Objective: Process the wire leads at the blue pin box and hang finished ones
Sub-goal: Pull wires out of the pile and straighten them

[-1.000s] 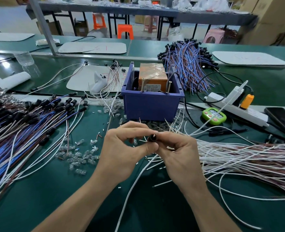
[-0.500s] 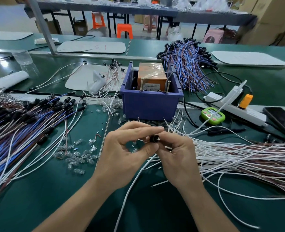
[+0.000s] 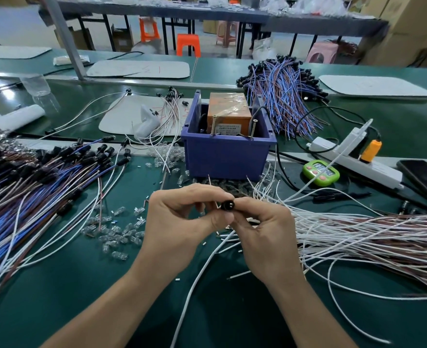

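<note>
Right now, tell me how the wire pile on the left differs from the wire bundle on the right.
Colour: the left pile has many blue wires among brown and white; the right bundle is white and brownish, no blue.
Ends: the left pile's wires carry black caps; the right bundle's ends near the blue box are bare.
Both lie loose on the green bench.
</note>
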Action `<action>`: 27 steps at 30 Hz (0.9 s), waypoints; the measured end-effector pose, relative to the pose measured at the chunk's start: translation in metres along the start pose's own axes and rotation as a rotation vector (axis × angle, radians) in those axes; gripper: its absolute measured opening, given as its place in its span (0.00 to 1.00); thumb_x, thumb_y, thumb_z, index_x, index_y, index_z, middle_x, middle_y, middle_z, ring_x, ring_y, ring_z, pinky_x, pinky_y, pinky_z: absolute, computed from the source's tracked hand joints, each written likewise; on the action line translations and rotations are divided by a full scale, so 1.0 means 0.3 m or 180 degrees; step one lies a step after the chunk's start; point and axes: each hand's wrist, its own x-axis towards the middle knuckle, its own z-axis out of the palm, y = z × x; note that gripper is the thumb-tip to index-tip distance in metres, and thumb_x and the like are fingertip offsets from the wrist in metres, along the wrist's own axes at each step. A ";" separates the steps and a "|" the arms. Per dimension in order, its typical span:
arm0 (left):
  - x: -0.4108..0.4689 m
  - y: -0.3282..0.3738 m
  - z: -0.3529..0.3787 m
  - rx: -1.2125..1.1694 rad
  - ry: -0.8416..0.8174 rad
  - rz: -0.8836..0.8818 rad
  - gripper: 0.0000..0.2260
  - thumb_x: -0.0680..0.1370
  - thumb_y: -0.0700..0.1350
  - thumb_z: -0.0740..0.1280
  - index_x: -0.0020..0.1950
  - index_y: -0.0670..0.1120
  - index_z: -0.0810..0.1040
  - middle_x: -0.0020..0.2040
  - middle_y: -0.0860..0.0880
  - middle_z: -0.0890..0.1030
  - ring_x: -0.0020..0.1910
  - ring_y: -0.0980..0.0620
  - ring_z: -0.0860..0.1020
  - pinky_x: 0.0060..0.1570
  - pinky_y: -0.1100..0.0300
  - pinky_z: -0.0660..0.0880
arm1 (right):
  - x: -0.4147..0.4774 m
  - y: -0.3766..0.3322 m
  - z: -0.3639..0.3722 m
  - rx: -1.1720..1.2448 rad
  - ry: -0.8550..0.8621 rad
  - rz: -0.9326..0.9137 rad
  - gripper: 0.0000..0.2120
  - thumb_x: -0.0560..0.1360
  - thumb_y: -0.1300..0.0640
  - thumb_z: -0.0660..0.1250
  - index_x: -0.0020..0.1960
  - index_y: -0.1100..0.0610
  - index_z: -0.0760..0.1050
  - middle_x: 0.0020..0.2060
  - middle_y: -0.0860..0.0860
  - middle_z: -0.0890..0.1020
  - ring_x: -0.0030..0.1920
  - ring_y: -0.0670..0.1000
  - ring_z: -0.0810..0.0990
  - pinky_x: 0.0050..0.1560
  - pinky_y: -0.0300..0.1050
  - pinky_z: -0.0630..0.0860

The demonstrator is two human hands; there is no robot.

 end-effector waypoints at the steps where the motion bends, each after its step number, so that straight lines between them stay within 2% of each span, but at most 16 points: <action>1: 0.001 -0.002 0.001 -0.0111 -0.0002 -0.0063 0.10 0.64 0.43 0.80 0.44 0.52 0.89 0.43 0.47 0.87 0.42 0.46 0.83 0.41 0.47 0.77 | 0.000 0.005 0.000 -0.0086 0.0011 0.0035 0.10 0.74 0.59 0.74 0.51 0.46 0.87 0.43 0.42 0.87 0.48 0.50 0.86 0.51 0.54 0.81; 3: 0.002 -0.004 0.003 -0.0290 -0.0050 -0.0139 0.10 0.63 0.42 0.80 0.43 0.50 0.89 0.42 0.47 0.87 0.41 0.49 0.82 0.40 0.57 0.78 | 0.000 0.012 0.000 -0.0219 0.0017 0.0084 0.08 0.74 0.57 0.74 0.51 0.46 0.87 0.42 0.42 0.87 0.50 0.52 0.85 0.52 0.56 0.80; 5: 0.003 -0.008 0.004 -0.0357 -0.0129 -0.0171 0.11 0.63 0.41 0.80 0.43 0.50 0.90 0.42 0.48 0.87 0.41 0.49 0.82 0.40 0.60 0.78 | 0.000 0.008 0.000 -0.0329 0.0041 0.0092 0.08 0.74 0.54 0.72 0.50 0.45 0.87 0.42 0.40 0.87 0.51 0.53 0.84 0.52 0.56 0.79; 8: 0.006 -0.012 0.003 -0.0337 -0.0197 -0.0161 0.11 0.63 0.41 0.80 0.44 0.51 0.90 0.42 0.48 0.87 0.42 0.50 0.82 0.42 0.60 0.78 | -0.002 0.000 0.000 -0.0441 0.0089 0.0027 0.09 0.73 0.53 0.70 0.50 0.44 0.87 0.41 0.38 0.86 0.51 0.52 0.84 0.52 0.54 0.79; 12: 0.017 -0.014 -0.012 -0.0283 -0.0199 -0.0145 0.10 0.66 0.42 0.80 0.45 0.50 0.89 0.43 0.47 0.86 0.43 0.49 0.82 0.44 0.60 0.78 | -0.008 -0.010 -0.005 -0.0421 0.0088 -0.0164 0.06 0.75 0.57 0.75 0.48 0.47 0.86 0.41 0.39 0.86 0.48 0.48 0.85 0.51 0.48 0.79; 15: 0.023 -0.022 -0.016 -0.0139 -0.0156 -0.0157 0.10 0.65 0.43 0.80 0.45 0.53 0.90 0.46 0.49 0.86 0.46 0.48 0.82 0.48 0.50 0.76 | -0.009 -0.031 -0.007 0.0049 -0.0028 -0.0304 0.06 0.75 0.60 0.76 0.50 0.51 0.85 0.42 0.42 0.87 0.46 0.47 0.86 0.49 0.36 0.79; 17: 0.023 -0.027 -0.013 -0.0054 -0.0163 -0.0145 0.11 0.65 0.43 0.80 0.45 0.54 0.89 0.48 0.50 0.86 0.47 0.49 0.81 0.48 0.44 0.72 | -0.007 -0.038 -0.007 0.0233 -0.0085 -0.0275 0.06 0.75 0.59 0.77 0.51 0.52 0.85 0.43 0.44 0.87 0.47 0.48 0.87 0.49 0.38 0.80; 20: 0.026 -0.028 -0.014 0.0042 -0.0199 -0.0129 0.10 0.65 0.45 0.80 0.45 0.54 0.89 0.48 0.51 0.86 0.47 0.52 0.80 0.46 0.49 0.70 | -0.007 -0.038 -0.009 0.0451 -0.0069 -0.0284 0.06 0.75 0.62 0.76 0.49 0.53 0.85 0.41 0.45 0.87 0.44 0.47 0.86 0.46 0.35 0.78; 23: 0.025 -0.028 -0.012 0.0215 -0.0212 -0.0098 0.11 0.65 0.47 0.81 0.46 0.54 0.89 0.47 0.51 0.87 0.46 0.52 0.81 0.45 0.48 0.70 | -0.003 -0.041 -0.014 0.0585 -0.0065 -0.0296 0.07 0.75 0.65 0.75 0.46 0.54 0.85 0.38 0.45 0.86 0.40 0.45 0.85 0.44 0.33 0.77; 27: 0.025 -0.028 -0.013 0.0378 -0.0148 -0.0090 0.12 0.64 0.49 0.81 0.47 0.53 0.89 0.45 0.52 0.87 0.46 0.53 0.82 0.45 0.51 0.72 | -0.002 -0.051 -0.012 0.0636 -0.0060 -0.0367 0.11 0.74 0.63 0.75 0.44 0.46 0.84 0.36 0.41 0.85 0.39 0.42 0.84 0.42 0.31 0.76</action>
